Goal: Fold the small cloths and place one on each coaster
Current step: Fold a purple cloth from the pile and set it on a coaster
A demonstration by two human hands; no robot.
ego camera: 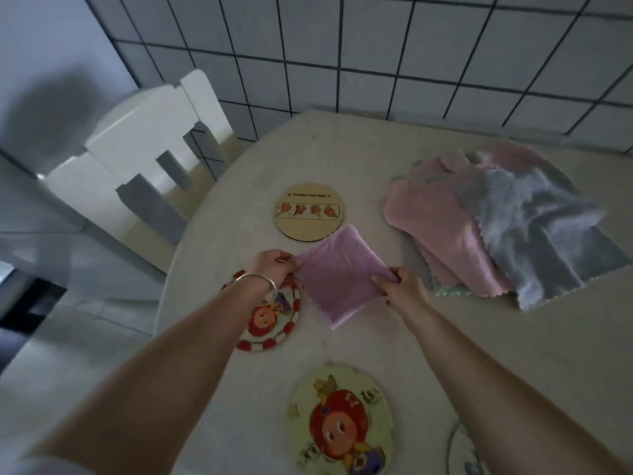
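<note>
A folded lilac cloth [339, 275] lies on the table between my hands. My left hand [274, 270] pinches its left corner, and my right hand [399, 286] pinches its right corner. A pile of unfolded cloths sits to the right, with a pink one [438, 228] and a grey one [534, 231] on top. A wooden coaster [308, 211] lies just beyond the lilac cloth. Under my left wrist lies a red-rimmed cartoon coaster [274, 320]. A pale green cartoon coaster [340, 423] sits near me, and part of another coaster [462, 450] shows at the bottom edge.
The round pale table [479, 354] stands against a white tiled wall [376, 56]. A white chair [144, 159] stands at the table's left side. The floor drops away to the left.
</note>
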